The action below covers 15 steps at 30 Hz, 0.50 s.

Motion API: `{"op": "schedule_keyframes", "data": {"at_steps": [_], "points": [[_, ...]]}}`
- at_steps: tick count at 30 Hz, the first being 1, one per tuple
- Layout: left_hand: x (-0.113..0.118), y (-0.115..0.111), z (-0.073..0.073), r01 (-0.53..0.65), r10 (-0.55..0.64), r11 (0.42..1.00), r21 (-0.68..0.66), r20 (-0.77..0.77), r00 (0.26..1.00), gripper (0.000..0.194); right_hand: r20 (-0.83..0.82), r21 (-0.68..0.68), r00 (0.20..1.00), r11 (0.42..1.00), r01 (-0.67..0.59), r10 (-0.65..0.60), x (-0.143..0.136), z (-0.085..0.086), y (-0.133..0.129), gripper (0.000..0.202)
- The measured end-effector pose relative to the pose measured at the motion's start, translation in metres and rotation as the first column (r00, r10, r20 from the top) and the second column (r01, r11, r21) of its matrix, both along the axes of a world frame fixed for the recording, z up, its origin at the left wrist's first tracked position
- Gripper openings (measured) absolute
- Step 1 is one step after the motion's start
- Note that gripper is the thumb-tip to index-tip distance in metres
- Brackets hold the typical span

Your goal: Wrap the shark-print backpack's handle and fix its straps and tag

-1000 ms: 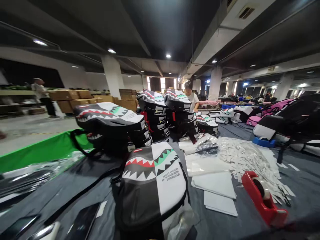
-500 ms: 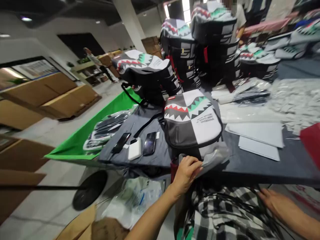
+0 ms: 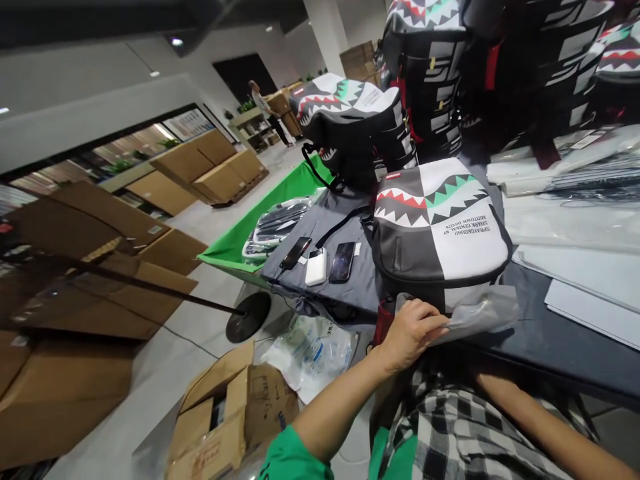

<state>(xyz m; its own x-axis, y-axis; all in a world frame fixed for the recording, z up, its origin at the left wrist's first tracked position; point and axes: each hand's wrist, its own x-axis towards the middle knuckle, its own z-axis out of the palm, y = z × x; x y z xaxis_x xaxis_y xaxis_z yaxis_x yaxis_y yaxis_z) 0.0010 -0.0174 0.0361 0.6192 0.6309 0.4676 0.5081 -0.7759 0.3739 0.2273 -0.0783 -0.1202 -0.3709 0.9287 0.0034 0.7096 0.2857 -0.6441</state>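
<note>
In the head view, a black, grey and white backpack (image 3: 440, 227) is lying face up near the front edge of the table (image 3: 535, 340), probably to keep it within easy reach of both arms. The left hand (image 3: 415, 330) is gripping grey-looking plastic (image 3: 485, 312) along the bag's near side, fingers curling over it, perhaps to stop the film from slipping; how far it is reaching under the bag is unclear. Other backpacks (image 3: 425, 80) are standing in stacks behind, likely piled to save room, while a phone (image 3: 343, 262) and a white gadget (image 3: 316, 267) are resting to the left, apart from the bag. The left forearm (image 3: 350, 393) is slanting up and inward from a green sleeve (image 3: 295, 457), knuckles facing up. The right forearm (image 3: 530, 410) is angling inward low over checked cloth (image 3: 465, 427); the table edge is hiding the right hand's fingers, so I cannot tell whether they are holding anything
</note>
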Motion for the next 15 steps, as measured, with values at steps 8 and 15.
{"op": "schedule_keyframes", "data": {"at_steps": [8,15], "points": [[-0.001,0.001,0.000,0.020,-0.020,0.999,-0.040,0.000,1.000,0.030,-0.340,-0.548,0.938,0.823,-0.146,-0.060,0.025,0.104,-0.030,0.052],[-0.001,0.003,0.001,0.038,-0.037,0.995,-0.088,0.009,0.999,0.029,-0.083,-0.686,0.994,0.720,-0.111,0.074,0.028,0.138,-0.049,0.073]]}}
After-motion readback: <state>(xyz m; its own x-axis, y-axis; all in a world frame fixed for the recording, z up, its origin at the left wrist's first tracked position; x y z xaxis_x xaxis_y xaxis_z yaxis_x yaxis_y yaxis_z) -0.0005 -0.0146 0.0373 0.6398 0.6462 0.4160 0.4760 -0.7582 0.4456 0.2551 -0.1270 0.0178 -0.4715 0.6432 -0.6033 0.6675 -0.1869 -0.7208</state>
